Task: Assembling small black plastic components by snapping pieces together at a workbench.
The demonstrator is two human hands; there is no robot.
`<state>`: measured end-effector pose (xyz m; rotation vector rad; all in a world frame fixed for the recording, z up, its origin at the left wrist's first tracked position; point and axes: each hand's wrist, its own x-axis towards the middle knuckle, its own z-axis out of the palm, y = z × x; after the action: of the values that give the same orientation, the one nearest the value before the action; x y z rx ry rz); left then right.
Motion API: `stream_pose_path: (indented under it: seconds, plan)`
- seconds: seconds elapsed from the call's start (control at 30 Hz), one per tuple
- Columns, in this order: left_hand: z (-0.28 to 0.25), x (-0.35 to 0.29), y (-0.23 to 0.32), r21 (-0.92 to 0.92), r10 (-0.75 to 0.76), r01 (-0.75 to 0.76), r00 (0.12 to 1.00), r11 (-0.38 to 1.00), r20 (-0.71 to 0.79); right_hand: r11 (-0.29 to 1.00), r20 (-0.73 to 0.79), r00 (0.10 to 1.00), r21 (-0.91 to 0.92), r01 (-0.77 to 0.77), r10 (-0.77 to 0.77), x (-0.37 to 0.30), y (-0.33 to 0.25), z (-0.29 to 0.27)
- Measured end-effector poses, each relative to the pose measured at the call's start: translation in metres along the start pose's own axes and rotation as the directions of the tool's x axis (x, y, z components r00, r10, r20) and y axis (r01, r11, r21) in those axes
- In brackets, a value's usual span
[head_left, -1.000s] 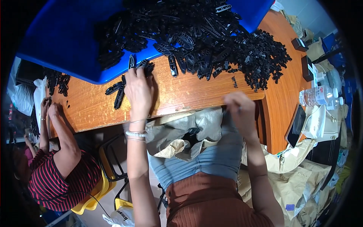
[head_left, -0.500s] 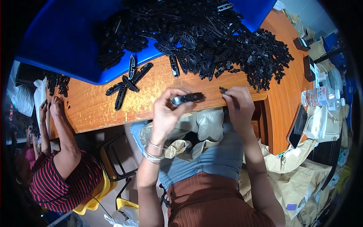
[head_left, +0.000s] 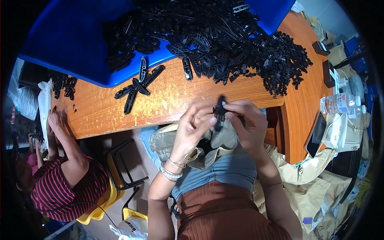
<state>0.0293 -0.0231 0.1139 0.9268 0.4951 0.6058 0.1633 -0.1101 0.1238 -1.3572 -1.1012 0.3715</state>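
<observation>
Above my lap, just off the table's front edge, a long black plastic part (head_left: 219, 114) stands roughly upright between my hands, a little blurred. My left hand (head_left: 196, 126) pinches it from the left, thumb against its side. From the right, the thumb and fingers of my right hand (head_left: 250, 122) close on its upper half. Any small piece under the right fingertips is hidden. Beyond my hands, several similar black parts (head_left: 138, 86) lie crossed in a small group on the wooden table (head_left: 172, 96).
A blue bin (head_left: 68, 44) lies on the table, with a heap of black parts (head_left: 200, 40) spilling from it. Small black clips (head_left: 284, 60) are piled at its right. At far right are a bottle (head_left: 336, 103) and a phone (head_left: 316, 134). A person in stripes (head_left: 72, 188) sits at left.
My hands have come together. The left has moved right and turned the long part from lying sideways to upright. The right, which pinched a small dark piece, now meets that part.
</observation>
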Motion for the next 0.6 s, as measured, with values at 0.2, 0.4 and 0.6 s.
stream_pose_path:
  seconds: [0.2,0.4,0.6]
  plan:
    - [-0.012,-0.002,0.003,0.287,0.02,-0.05,0.994,0.957,0.107,0.985,0.176,0.978,-0.108,0.135,-0.114,0.003,-0.006,-0.009]
    - [0.002,-0.007,0.012,0.273,-0.024,0.025,1.0,0.962,-0.007,0.788,0.24,0.91,-0.456,0.414,-0.339,-0.001,-0.011,-0.007]
    - [-0.005,-0.012,0.01,0.27,0.071,-0.066,0.997,0.961,-0.01,0.98,0.12,0.983,-0.161,-0.118,0.138,-0.006,-0.005,-0.001]
